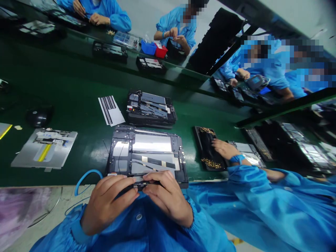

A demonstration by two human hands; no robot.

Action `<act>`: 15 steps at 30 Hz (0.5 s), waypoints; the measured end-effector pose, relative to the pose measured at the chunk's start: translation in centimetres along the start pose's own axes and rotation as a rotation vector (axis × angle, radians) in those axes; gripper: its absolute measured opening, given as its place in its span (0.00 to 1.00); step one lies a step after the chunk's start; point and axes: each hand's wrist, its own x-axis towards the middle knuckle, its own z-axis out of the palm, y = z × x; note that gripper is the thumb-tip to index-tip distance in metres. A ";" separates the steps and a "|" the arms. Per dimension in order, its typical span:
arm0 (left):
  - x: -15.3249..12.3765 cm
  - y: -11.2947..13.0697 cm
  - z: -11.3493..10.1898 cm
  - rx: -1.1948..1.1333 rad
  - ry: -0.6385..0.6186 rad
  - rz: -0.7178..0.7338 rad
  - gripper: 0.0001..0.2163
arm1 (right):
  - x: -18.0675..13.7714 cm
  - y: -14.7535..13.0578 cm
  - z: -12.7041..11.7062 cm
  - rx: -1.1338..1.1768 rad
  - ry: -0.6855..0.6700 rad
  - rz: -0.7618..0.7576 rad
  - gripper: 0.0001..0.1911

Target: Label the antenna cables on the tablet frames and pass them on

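Note:
In the head view my left hand (111, 196) and my right hand (168, 196) meet over the near edge of an opened tablet housing (151, 143). Thumbs and fingertips of both hands are pinched together on a small dark strip with a silvery part (138, 179); its exact kind is too small to tell. The housing lies flat, inner side up, with silver plates, dark ribbon strips and a thin black wire on its left side. Its front edge is partly covered by my fingers.
Behind it lies a stack of tablet housings (151, 108) beside a white label sheet (112, 110). A metal panel (47, 148) and a black mouse (39, 115) are at left. On the right, a co-worker's hand (225, 148) touches a tray of brass-coloured small parts (211, 162).

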 end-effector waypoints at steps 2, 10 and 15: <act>0.1 0.0 0.0 0.007 0.011 -0.008 0.04 | 0.0 0.0 0.0 -0.007 0.002 0.001 0.07; -0.6 -0.2 0.4 0.005 -0.014 -0.002 0.06 | 0.1 -0.1 0.2 -0.027 -0.002 0.014 0.07; -0.8 -0.3 0.5 0.031 -0.038 0.018 0.08 | 0.0 0.0 0.2 -0.048 -0.001 0.014 0.07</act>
